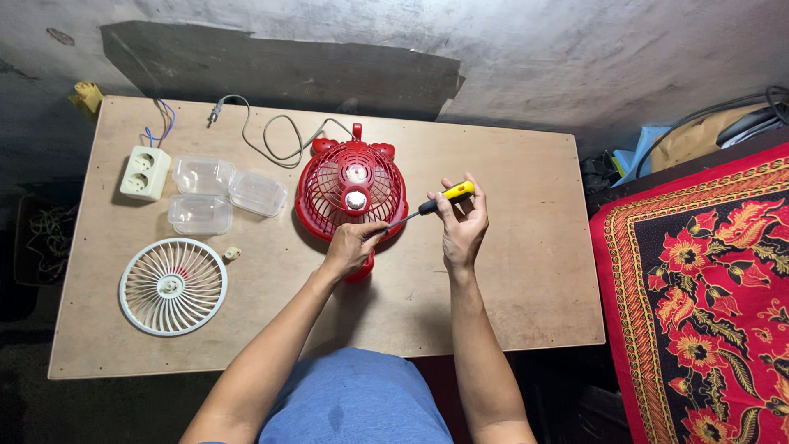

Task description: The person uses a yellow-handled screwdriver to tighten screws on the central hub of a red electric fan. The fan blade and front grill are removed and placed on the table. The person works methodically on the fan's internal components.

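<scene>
- Red fan [352, 191] lies flat near the middle of the desk [526, 271], its rear grille facing up and its motor hub showing at the centre. Its clip or stand pokes out at 6 o'clock, partly under the left wrist.
- Left hand [352, 247] sits at the fan's 6 o'clock edge; fingers [367, 231] curled, pinching the metal shaft of the screwdriver [427, 205] near its tip and resting against the fan's rim.
- Right hand [463, 226], at 3 o'clock of the fan and apart from it, is clenched round the screwdriver's yellow-and-black handle. The tool runs across toward the fan's lower right rim; I cannot tell exactly where the tip meets it.
- Handling, as I judge it: the fan looks like light, thin moulded plastic, stiff but brittle at the grille ribs. Better held by the solid outer rim or the hub than by the ribs. Being light, it would likely slide on the smooth board unless pinned down.
- White fan grille [173, 286] lies loose at 8 o'clock of the fan, well apart; a small pale part [232, 254] is just beside it.
- Three clear plastic boxes [223, 193] are clustered at 9 o'clock, with a cream double socket [145, 173] beyond them.
- Grey cord [275, 140] loops from the fan's top toward 11 o'clock and ends in a plug.
- Red patterned cloth [699, 296] lies off the desk at 3 o'clock.
</scene>
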